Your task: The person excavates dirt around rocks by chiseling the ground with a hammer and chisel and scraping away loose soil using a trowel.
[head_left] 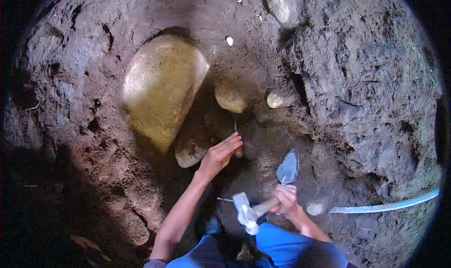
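My left hand reaches into the dark hollow between the rocks, its fingers closed around a thin rod-like tool. The tool's tip points toward a rounded tan stone; most of its length is hidden. Nearer my knees, my right hand grips a hammer by its wooden handle, with the metal head hanging to the left. The same hand also holds a trowel, whose grey leaf-shaped blade sticks out beyond the fingers. A large smooth yellowish boulder lies beyond my left hand.
A smaller stone sits beside my left wrist, and a pale one lies farther right. Rough earth walls rise at both sides. A whitish curved strip runs right from a stone. One thin rod shows beside the hammer head.
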